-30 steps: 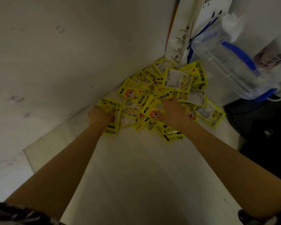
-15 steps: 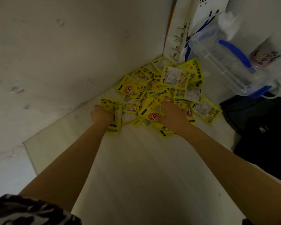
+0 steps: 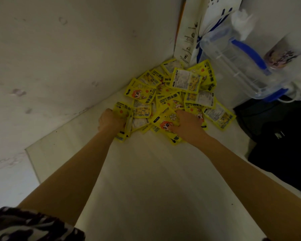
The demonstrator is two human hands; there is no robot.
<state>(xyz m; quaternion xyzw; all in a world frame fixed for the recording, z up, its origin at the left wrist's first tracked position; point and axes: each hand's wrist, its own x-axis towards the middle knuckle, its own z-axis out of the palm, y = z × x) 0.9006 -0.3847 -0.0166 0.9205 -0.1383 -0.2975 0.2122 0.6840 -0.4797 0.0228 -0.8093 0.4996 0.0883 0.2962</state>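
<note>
Ahead, pile [image 3: 172,94] fans away from both hands. Left hand [image 3: 111,121] clutches its edge packets [image 3: 123,113]; right hand [image 3: 188,126] lies mid-pile, grip unclear.

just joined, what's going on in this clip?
A person is gathering yellow packets heaped in a corner on a white surface. The left hand grips a small stack of them at the pile's left edge; the right hand rests on the pile's near side, fingers partly hidden. A clear container with a blue handle sits beside the pile.
</note>
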